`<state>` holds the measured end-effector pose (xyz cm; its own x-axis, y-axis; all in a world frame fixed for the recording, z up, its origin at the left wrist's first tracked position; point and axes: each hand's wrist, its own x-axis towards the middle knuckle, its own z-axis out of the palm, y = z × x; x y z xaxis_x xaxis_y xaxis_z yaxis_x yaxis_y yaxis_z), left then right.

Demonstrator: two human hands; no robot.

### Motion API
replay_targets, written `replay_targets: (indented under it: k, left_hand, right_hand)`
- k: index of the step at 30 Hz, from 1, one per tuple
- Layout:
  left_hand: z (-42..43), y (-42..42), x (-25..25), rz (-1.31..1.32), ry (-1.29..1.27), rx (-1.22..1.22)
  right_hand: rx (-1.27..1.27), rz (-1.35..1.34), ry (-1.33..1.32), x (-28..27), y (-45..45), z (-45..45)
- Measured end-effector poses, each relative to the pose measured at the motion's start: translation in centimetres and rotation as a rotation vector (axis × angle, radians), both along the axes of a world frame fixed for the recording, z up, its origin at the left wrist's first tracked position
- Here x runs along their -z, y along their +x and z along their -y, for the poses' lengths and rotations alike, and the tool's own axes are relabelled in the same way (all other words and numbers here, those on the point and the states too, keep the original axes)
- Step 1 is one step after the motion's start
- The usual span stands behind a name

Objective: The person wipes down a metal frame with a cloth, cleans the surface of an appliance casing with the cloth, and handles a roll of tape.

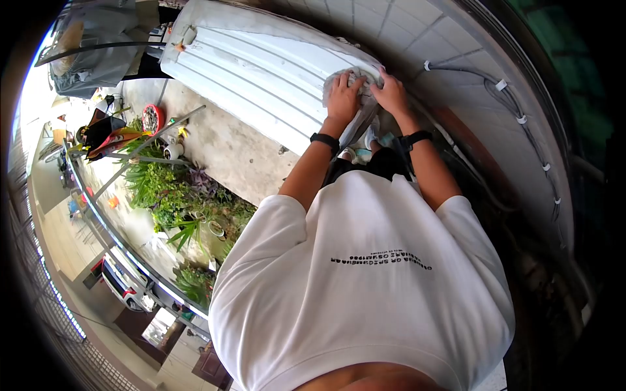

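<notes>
My left hand (344,98) lies on a crumpled grey cloth (330,85), its fingers curled over the cloth on top of a long white ribbed panel (261,75). Beside it, my right hand (390,94) rests at the panel's near right end, with thumb and fingers apart around the rim; some fingertips are hidden. Greyish sheeting runs along the panel's edge and hangs down below my hands. Each wrist has a dark band. A small orange object (178,47) sits near the panel's far left end.
A tiled wall (417,32) with clipped cables (521,120) stands close on the right. To the left are a concrete floor (228,143), plants (163,195), a red basin (152,119) and a metal railing (124,244). A grey-covered object (98,65) stands at the upper left.
</notes>
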<state>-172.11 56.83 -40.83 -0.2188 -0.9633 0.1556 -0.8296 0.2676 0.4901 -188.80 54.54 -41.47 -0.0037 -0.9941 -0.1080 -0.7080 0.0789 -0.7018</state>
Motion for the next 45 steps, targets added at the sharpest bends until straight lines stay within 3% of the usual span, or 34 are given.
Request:
replay_targets:
  k: [2, 4, 6, 10, 13, 16, 22, 23, 27, 36, 39, 42, 45]
  left_hand:
    - [1.6, 2.7, 0.1, 0.101, 0.015, -0.033]
    - [4.4, 5.8, -0.7, 0.234, 0.179, -0.215]
    - [7.3, 10.1, 0.0, 0.316, 0.147, -0.335]
    - [12.1, 16.6, 0.3, 0.422, 0.338, -0.497]
    - [14.2, 17.8, 0.4, 0.369, 0.402, -0.448]
    - [16.6, 16.2, 0.1, 0.372, 0.411, -0.557]
    - [18.0, 14.8, 0.0, 0.576, 0.457, -0.452]
    - [17.5, 14.5, 1.0, 0.674, 0.341, -0.355]
    - [13.7, 8.6, -1.9, 0.634, 0.355, -0.12]
    - [2.1, -3.4, -2.4, 0.349, 0.132, 0.063]
    - [1.1, -3.4, -1.8, 0.305, 0.038, 0.063]
    - [2.6, -1.6, -2.2, 0.156, 0.134, 0.068]
    - [6.1, 0.7, -2.1, 0.229, 0.205, -0.152]
  right_hand:
    - [0.008, -0.007, 0.041, -0.6, -0.1, -0.1]
    - [0.009, -0.005, 0.083, -1.5, -0.1, 0.1]
    - [0.005, 0.014, 0.075, -1.6, -0.3, -0.3]
    - [-0.035, 0.044, 0.009, -0.4, -0.9, -0.3]
    - [-0.048, 0.121, 0.156, -1.2, -1.8, 0.2]
    - [-0.15, 0.204, 0.122, -0.5, -3.1, 1.1]
    - [-0.203, 0.334, 0.049, -0.1, -3.7, 0.5]
    - [-0.21, 0.398, 0.044, 0.6, -4.1, 0.6]
    - [-0.216, 0.417, 0.383, -1.4, -6.4, 1.1]
    - [-0.246, 0.586, 0.206, 0.0, -6.7, 0.9]
    - [-0.26, 0.554, 0.225, 1.0, -7.1, 1.2]
    - [-0.253, 0.614, 0.165, 2.5, -7.4, 1.1]
    - [-0.23, 0.641, 0.106, 3.0, -7.3, 0.8]
